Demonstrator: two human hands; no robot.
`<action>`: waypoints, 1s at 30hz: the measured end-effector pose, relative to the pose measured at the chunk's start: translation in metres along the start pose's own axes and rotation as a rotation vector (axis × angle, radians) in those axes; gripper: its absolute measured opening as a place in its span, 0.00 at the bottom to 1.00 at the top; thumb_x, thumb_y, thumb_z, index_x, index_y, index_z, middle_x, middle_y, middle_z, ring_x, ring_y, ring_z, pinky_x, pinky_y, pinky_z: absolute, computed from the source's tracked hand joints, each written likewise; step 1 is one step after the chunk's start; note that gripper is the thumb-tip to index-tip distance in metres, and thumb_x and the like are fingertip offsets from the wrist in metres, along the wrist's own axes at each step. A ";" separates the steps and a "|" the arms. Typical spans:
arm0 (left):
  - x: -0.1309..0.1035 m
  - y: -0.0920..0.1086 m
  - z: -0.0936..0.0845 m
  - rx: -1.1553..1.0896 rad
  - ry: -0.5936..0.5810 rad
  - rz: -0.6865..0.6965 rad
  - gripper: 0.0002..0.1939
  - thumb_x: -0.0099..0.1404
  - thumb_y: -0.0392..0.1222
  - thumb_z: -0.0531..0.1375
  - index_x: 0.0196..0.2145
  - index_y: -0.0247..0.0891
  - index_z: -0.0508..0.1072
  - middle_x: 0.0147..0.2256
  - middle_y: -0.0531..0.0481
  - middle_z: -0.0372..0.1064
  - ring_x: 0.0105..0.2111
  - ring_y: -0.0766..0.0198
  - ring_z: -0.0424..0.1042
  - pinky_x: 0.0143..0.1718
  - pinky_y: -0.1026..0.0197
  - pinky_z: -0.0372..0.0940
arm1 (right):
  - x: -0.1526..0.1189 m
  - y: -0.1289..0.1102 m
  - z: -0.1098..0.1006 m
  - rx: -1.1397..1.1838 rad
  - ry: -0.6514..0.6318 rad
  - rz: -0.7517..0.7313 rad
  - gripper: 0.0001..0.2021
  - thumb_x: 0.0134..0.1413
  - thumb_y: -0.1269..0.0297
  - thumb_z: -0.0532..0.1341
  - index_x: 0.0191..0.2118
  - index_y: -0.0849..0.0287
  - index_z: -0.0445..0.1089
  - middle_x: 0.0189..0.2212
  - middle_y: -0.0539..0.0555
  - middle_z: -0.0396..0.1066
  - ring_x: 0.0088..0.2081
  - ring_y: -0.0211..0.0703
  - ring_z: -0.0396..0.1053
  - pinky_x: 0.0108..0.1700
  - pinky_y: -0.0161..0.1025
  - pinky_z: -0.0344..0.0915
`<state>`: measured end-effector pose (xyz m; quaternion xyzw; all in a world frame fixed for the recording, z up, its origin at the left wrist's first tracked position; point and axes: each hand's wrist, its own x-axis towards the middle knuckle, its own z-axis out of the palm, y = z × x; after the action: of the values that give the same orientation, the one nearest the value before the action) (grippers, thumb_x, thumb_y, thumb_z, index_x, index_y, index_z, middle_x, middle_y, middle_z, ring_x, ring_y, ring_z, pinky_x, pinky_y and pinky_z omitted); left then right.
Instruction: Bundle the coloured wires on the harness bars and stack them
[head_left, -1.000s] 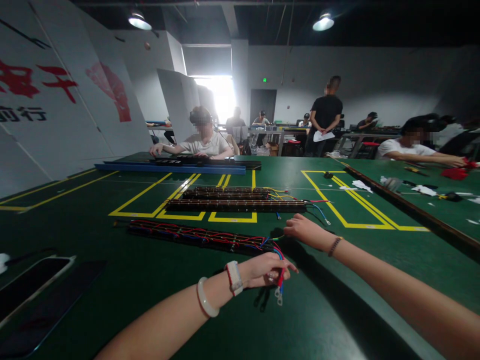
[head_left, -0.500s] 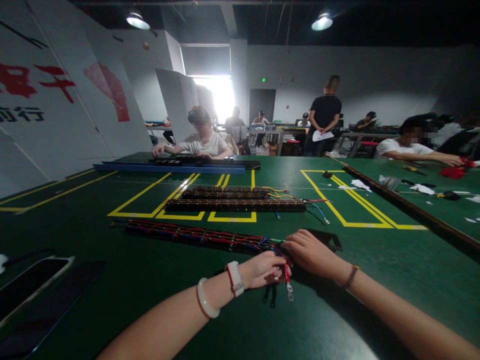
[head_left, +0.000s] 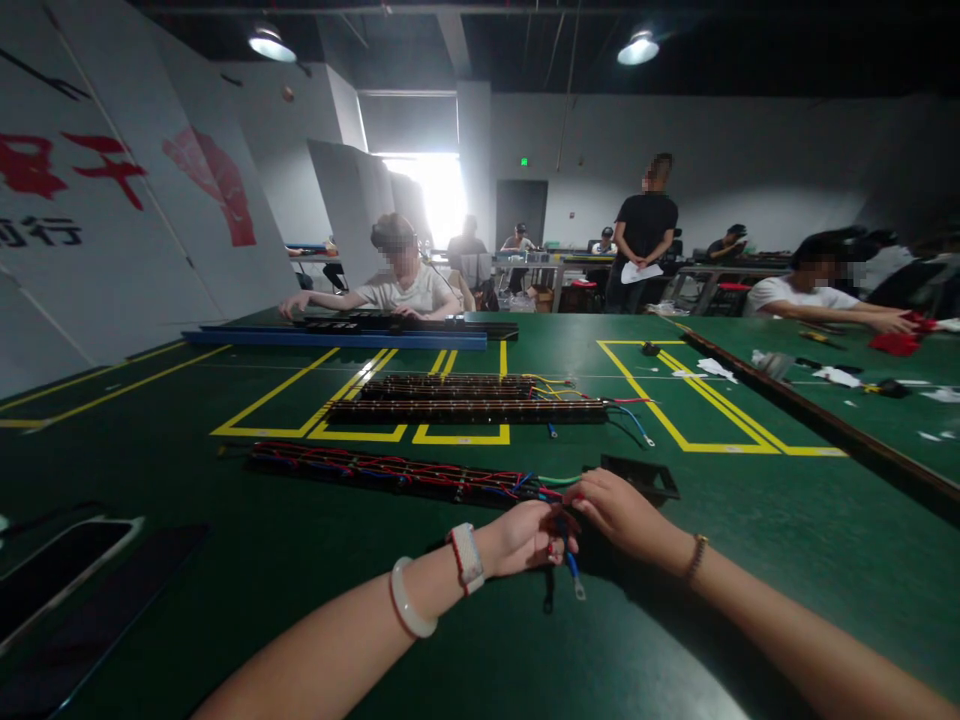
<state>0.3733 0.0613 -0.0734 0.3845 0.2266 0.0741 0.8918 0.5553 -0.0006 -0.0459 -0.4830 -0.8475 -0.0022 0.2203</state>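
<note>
A long dark bar wrapped with red and blue wires (head_left: pixel 390 472) lies across the green table, its wire ends running to my hands. My left hand (head_left: pixel 529 537) is closed round the wires at the bar's right end; a blue wire with a metal ring terminal (head_left: pixel 576 577) hangs below it. Fingers bent, my right hand (head_left: pixel 611 505) pinches a red wire just beside the left. A green wire (head_left: pixel 559 481) passes toward a black plate with a cut-out (head_left: pixel 641 478), partly behind my right hand.
More wired bars (head_left: pixel 465 410) lie beyond, over yellow tape outlines. A long dark rail (head_left: pixel 817 410) runs down the right. Two dark flat objects (head_left: pixel 56 570) are at the left. A seated person (head_left: pixel 409 285) works at a blue rail (head_left: pixel 337 339).
The red wire with ring terminals below my left hand no longer hangs there; a blue one does. My right hand has moved slightly down, and more of the black plate shows.
</note>
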 end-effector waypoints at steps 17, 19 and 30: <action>-0.003 -0.006 0.000 -0.069 0.014 0.090 0.12 0.57 0.44 0.60 0.33 0.31 0.70 0.25 0.48 0.66 0.25 0.68 0.65 0.26 0.65 0.55 | 0.113 -0.066 0.005 -0.440 -0.308 0.208 0.10 0.58 0.74 0.53 0.33 0.64 0.73 0.28 0.63 0.73 0.30 0.51 0.73 0.28 0.39 0.65; -0.004 -0.006 0.002 -0.068 0.032 0.098 0.11 0.59 0.44 0.59 0.33 0.31 0.70 0.25 0.48 0.66 0.25 0.68 0.66 0.27 0.65 0.56 | 0.106 -0.061 0.008 -0.424 -0.263 0.158 0.09 0.58 0.72 0.54 0.35 0.64 0.72 0.28 0.62 0.72 0.30 0.50 0.73 0.28 0.39 0.65; -0.011 0.006 0.008 0.060 0.060 0.000 0.15 0.69 0.39 0.47 0.37 0.26 0.69 0.32 0.39 0.72 0.27 0.68 0.69 0.35 0.63 0.61 | 0.020 0.001 -0.014 -0.027 -0.045 0.137 0.16 0.59 0.59 0.58 0.52 0.57 0.65 0.41 0.56 0.69 0.42 0.43 0.67 0.44 0.42 0.66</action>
<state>0.3677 0.0570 -0.0606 0.4089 0.2555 0.0786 0.8725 0.5531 0.0134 -0.0256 -0.5427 -0.8171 0.0121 0.1944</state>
